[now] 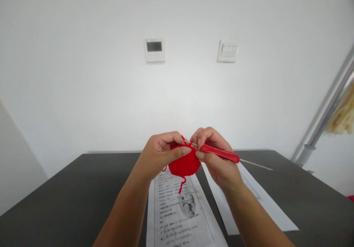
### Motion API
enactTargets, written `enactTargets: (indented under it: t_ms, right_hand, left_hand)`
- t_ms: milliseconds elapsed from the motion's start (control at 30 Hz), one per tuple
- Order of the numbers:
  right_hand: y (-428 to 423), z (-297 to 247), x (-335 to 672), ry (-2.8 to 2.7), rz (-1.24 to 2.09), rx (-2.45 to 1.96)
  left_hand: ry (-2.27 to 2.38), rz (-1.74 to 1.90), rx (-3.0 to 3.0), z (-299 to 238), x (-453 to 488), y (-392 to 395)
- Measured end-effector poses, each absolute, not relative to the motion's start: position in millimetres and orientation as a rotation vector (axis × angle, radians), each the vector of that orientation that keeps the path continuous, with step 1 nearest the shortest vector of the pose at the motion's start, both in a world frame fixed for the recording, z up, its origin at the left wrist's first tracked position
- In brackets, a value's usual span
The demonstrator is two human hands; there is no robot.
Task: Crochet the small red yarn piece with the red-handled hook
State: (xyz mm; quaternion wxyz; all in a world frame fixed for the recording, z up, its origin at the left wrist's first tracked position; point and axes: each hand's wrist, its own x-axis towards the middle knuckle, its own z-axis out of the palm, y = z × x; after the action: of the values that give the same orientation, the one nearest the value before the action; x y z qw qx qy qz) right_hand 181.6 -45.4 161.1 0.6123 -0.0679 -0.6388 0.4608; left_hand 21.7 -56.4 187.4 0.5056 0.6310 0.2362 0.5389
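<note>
My left hand (163, 151) pinches a red crocheted piece (184, 165), its thumb lying across the upper edge. A short yarn tail (181, 186) hangs below the piece, and a small loop of yarn shows at its left side. Between the fingers of my right hand (217, 158) is a crochet hook (219, 153) with a red handle and a thin metal shaft at both ends. The hook's left tip lies at the top edge of the piece, with red yarn around the shaft. My right fingertips are close against the piece's right edge.
Below my hands a printed sheet (177, 225) with a picture lies on the dark table (69, 202). A second white sheet (265, 212) lies to its right. Behind stands a white wall with a thermostat (154, 50) and a switch (228, 50). A metal pole (318, 129) rises at right.
</note>
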Motion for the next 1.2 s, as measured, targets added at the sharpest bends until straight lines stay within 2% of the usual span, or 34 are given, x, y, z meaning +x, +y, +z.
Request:
enactTargets:
  t_ms: [1200]
  right_hand:
    - [-46.9, 160.7, 182.4, -1.468, 1.020, -0.219]
  left_hand:
    - [0.607, 1.258, 1.563, 188.8, 20.4, -57.6]
